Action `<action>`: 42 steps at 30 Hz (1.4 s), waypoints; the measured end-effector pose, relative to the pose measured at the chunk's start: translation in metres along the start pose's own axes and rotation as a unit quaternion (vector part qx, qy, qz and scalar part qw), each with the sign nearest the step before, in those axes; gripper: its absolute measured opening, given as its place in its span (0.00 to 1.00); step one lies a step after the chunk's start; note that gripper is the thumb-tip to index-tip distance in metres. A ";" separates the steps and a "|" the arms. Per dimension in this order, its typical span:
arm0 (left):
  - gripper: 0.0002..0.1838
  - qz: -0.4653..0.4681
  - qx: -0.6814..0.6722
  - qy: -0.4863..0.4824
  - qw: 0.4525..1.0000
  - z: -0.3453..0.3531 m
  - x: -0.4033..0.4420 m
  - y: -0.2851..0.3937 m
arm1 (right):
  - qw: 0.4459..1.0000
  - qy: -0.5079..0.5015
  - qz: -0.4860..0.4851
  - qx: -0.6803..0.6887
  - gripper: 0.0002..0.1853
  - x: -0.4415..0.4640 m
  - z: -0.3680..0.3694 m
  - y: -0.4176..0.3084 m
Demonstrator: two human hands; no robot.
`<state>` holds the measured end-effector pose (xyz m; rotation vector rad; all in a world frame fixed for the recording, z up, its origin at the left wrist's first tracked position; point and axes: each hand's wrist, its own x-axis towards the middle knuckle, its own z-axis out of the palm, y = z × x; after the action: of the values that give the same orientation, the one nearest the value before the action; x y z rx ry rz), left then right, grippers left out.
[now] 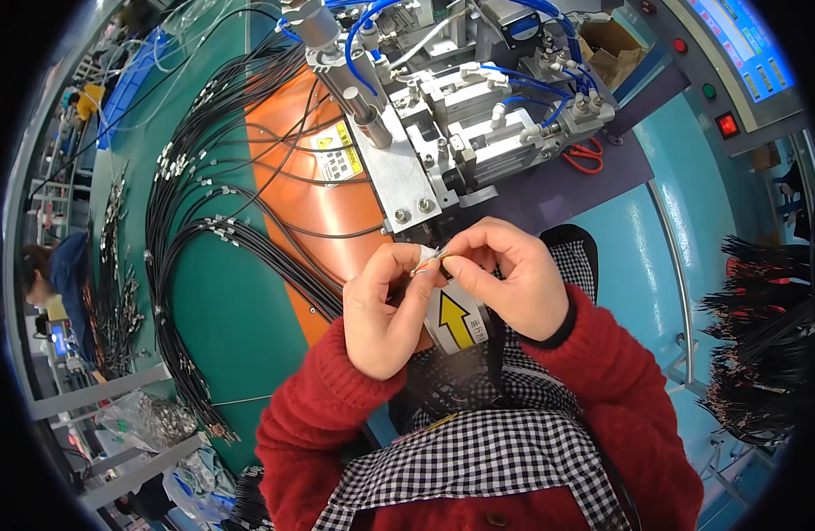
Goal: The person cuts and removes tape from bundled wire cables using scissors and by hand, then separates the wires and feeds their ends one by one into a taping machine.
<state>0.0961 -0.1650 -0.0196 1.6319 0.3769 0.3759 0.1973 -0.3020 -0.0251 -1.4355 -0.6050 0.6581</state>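
Both hands meet in the middle of the view, just in front of the metal machine. Thin coloured wires run between the fingertips. My left hand pinches them between thumb and index finger. The thumb and index finger of my right hand are closed on the same wires from the other side. Below the fingers lies a white label with a yellow arrow. Where the wires lead beyond the fingers is hard to make out.
Bundles of black cables lie on the green table and orange sheet. Red scissors rest right of the machine. A control panel stands at upper right, more black cables at far right. Another person is at far left.
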 end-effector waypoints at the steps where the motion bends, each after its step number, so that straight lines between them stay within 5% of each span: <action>1: 0.03 0.007 0.018 -0.005 1.000 0.000 0.000 0.001 | 1.000 0.007 -0.012 -0.014 0.05 0.001 -0.001 0.000; 5: 0.04 0.028 0.075 -0.021 0.997 0.000 -0.001 0.005 | 0.997 0.028 -0.047 -0.056 0.03 0.002 -0.004 -0.002; 10: 0.04 0.004 0.068 -0.053 0.996 -0.002 0.002 0.009 | 0.999 -0.012 0.030 -0.003 0.04 0.002 -0.008 -0.004; 15: 0.04 -0.097 -0.059 -0.064 0.992 -0.007 0.005 0.013 | 0.995 -0.035 -0.070 -0.065 0.02 0.004 -0.010 -0.003; 25: 0.04 -0.096 0.048 -0.162 0.981 -0.011 0.013 0.017 | 0.979 -0.144 -0.065 -0.132 0.04 0.007 -0.022 0.000; 31: 0.05 0.015 0.192 -0.135 0.972 -0.011 0.012 0.008 | 0.974 -0.150 -0.064 -0.158 0.02 0.018 -0.032 0.008; 34: 0.09 0.149 0.405 -0.115 0.895 -0.022 0.007 -0.001 | 0.970 -0.137 -0.065 -0.187 0.02 0.026 -0.038 0.021; 42: 0.20 0.286 0.530 -0.139 0.786 -0.030 0.013 -0.015 | 0.954 -0.125 -0.081 -0.262 0.02 0.032 -0.038 0.039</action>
<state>0.0936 -0.1312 -0.0316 2.8904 -0.2294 0.3792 0.2451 -0.3036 -0.0664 -1.7788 -1.1481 0.5742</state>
